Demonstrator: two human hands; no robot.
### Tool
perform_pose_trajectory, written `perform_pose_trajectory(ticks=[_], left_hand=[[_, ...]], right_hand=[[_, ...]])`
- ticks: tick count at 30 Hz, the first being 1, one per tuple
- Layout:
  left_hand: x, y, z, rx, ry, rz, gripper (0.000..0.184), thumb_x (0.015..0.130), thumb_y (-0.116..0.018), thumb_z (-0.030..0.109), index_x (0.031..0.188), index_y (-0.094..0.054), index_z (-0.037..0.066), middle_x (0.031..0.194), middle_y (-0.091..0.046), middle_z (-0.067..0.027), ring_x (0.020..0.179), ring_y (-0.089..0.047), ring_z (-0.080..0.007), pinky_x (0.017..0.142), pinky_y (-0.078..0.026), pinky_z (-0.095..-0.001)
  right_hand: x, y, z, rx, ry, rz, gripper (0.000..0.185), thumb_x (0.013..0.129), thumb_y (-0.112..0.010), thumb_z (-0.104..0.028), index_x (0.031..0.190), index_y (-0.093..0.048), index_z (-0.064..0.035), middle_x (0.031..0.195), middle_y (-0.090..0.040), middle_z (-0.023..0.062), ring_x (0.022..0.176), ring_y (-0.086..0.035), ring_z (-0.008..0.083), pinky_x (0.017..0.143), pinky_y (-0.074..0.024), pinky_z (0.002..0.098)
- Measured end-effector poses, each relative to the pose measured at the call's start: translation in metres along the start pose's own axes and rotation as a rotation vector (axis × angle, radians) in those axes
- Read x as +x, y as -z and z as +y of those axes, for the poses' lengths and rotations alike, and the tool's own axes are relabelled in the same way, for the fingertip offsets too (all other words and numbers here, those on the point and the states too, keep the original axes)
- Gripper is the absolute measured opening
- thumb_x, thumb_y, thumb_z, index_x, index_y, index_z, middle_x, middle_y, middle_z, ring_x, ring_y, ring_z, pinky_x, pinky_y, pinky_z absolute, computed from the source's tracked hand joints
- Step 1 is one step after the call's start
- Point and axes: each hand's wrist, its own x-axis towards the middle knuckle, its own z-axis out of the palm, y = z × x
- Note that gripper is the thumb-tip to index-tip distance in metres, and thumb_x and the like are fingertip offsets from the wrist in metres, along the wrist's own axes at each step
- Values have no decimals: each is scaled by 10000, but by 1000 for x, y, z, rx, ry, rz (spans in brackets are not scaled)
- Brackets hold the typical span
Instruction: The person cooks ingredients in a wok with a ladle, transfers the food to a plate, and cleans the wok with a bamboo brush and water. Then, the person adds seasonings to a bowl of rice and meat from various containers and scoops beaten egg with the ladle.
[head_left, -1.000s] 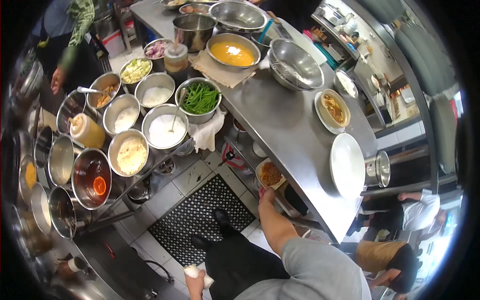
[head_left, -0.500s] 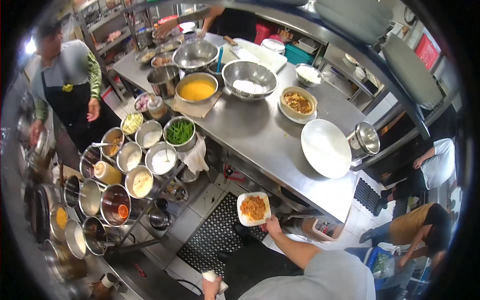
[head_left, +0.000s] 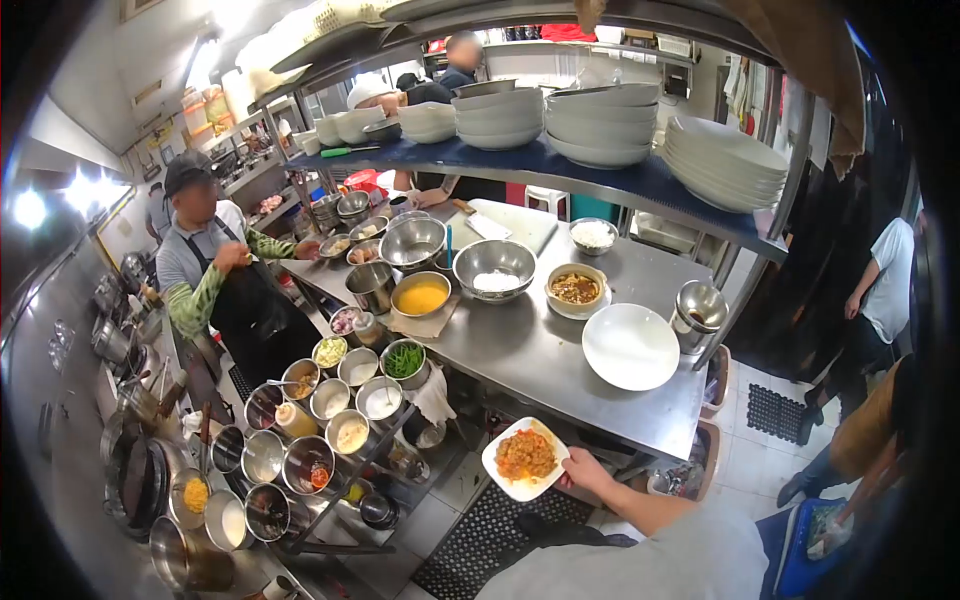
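- Our right hand [head_left: 588, 470] grips the square dish [head_left: 492, 462] at its near rim; level holding guards our chopped food [head_left: 527, 455].
- Our left hand is unseen; we cannot tell its grasp.

1. A commercial kitchen: a long steel table [head_left: 505, 350] stands below a shelf [head_left: 400, 160] of stacked white bowls [head_left: 598, 152].
2. Metal containers [head_left: 262, 458] of ingredients, chopped greens [head_left: 404, 361] among them, crowd together.
3. A person [head_left: 205, 240] wears a cap [head_left: 188, 172] and dark apron [head_left: 262, 315].
4. Black mats [head_left: 775, 412] lie on tiles [head_left: 748, 460].
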Motion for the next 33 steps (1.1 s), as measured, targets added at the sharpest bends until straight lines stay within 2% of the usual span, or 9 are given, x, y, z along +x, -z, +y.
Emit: perform_pose_trajectory(ticks=[3,6,7,12,15,18,33], left_hand=[[2,7,-6,12,0,5,571,679,-750,230,1129,-517,-33,1066,-624,-174,921,-628,-275,809,-502,-386],[2,16,-12,14,-3,16,570,680,-748,234,1130,-520,-32,1070,-624,-173,924,-628,-275,811,-502,-387],[4,16,-11,12,-5,17,570,681,-748,235,1130,-521,-32,1071,-624,-173,925,-628,-275,811,-502,-387],[9,11,-17,8,18,21,568,684,-745,242,1131,-525,-30,1077,-623,-172,929,-628,-275,813,-501,-388],[13,12,-15,9,23,24,567,685,-744,246,1132,-528,-29,1081,-623,-172,931,-628,-275,814,-501,-388],[16,13,-9,13,27,25,566,687,-742,249,1132,-530,-29,1085,-623,-171,934,-628,-276,815,-500,-389],[31,4,18,54,39,-16,562,695,-735,269,1135,-544,-24,1103,-622,-169,946,-628,-276,821,-499,-391]], right_hand=[[11,17,-22,66,17,38,184,848,-426,-67,886,-559,55,655,-607,106,503,-584,170,436,-496,294],[39,41,-42,175,-34,113,227,894,-399,-81,930,-571,62,646,-608,113,483,-575,169,416,-484,297],[35,48,-69,173,-3,170,231,898,-400,-87,909,-577,60,648,-610,110,485,-574,167,413,-481,293],[82,93,-116,106,25,270,243,858,-432,-102,858,-578,91,665,-629,152,509,-605,190,425,-503,301],[99,111,-132,181,60,305,238,816,-457,-118,822,-583,83,656,-631,165,499,-605,207,422,-507,309],[106,125,-149,247,0,324,268,837,-451,-106,857,-575,131,666,-629,178,537,-632,224,435,-527,328],[102,148,-137,267,-15,327,274,833,-473,-134,865,-593,110,663,-629,167,523,-625,217,456,-544,325]])
